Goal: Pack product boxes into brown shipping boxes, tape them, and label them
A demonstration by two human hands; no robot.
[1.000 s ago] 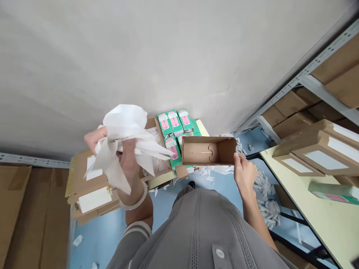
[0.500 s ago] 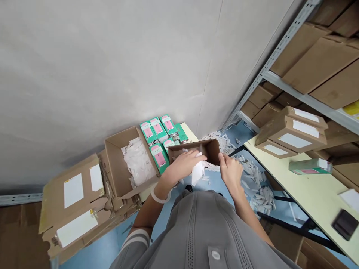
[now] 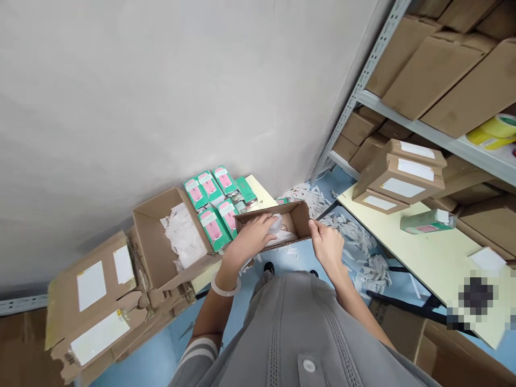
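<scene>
My right hand (image 3: 325, 244) grips the right end of a small open cardboard box (image 3: 300, 217) held in front of my chest. Inside that box, my left hand (image 3: 250, 236) presses down on crumpled white paper (image 3: 279, 224), its fingers curled over the wad. A pale bangle sits on my left wrist. Just behind the box stand several green and pink product cartons (image 3: 212, 215) on a low surface.
A larger open carton (image 3: 161, 242) with white paper filling sits to the left, with flattened labelled boxes (image 3: 92, 301) beside it. White paper scraps (image 3: 358, 242) litter the blue floor. A yellow table (image 3: 435, 252) with labelled boxes and metal shelving (image 3: 423, 129) stands at right.
My left hand brought the big wad of white paper down from the left and pushed it into the small box. The view has swung right; the box sits lower and closer.
</scene>
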